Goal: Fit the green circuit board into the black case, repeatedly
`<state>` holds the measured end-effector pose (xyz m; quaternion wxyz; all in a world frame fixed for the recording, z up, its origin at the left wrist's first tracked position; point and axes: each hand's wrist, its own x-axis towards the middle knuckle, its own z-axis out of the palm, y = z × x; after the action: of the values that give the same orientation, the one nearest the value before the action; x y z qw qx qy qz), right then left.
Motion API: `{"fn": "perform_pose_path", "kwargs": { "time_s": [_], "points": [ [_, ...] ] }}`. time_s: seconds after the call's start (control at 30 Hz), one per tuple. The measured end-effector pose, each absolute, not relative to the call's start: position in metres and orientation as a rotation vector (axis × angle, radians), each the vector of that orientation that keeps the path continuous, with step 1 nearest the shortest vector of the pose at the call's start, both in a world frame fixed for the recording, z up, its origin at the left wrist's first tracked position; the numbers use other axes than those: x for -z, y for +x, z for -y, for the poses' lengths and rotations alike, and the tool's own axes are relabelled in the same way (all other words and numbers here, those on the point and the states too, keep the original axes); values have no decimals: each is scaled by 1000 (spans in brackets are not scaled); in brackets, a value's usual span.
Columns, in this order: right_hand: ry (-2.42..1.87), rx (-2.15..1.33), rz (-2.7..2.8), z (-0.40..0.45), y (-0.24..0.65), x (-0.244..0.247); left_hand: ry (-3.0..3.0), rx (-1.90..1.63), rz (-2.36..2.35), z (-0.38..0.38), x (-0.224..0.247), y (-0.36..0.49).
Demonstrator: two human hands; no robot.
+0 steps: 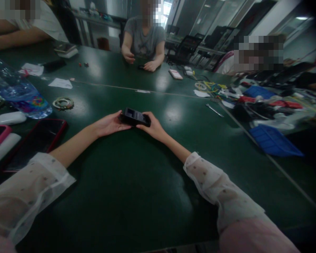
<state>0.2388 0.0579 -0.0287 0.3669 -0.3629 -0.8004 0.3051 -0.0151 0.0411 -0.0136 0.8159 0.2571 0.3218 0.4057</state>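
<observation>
Between both hands, just above the dark green table (137, 182), is a small black device (135, 117) with a screen and a row of small buttons; its exact kind I cannot make out. My left hand (109, 124) grips its left end, fingers partly behind and under it. My right hand (154, 128) is closed round its right end, thumb along the near edge. The device lies tilted, its screen side facing up. Sheer white dotted sleeves cover both forearms.
On the left are a water bottle (28, 93), a bracelet (63, 103), a red-edged phone (42, 140) and a white case (11, 118). To the right lie a wrench (214, 110), a blue bin (275, 140) and tangled cables (208, 87). A person (144, 38) sits opposite; others sit at both sides.
</observation>
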Motion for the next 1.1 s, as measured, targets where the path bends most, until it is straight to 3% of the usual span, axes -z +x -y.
{"fn": "perform_pose_path", "kwargs": {
  "time_s": [0.73,1.1],
  "points": [
    [-918,-766,1889,-53,237,20,745,-827,-635,-39,13,-17],
    [-1072,-811,1544,-61,242,26,745,-843,-621,-42,18,-18]
  ]
}}
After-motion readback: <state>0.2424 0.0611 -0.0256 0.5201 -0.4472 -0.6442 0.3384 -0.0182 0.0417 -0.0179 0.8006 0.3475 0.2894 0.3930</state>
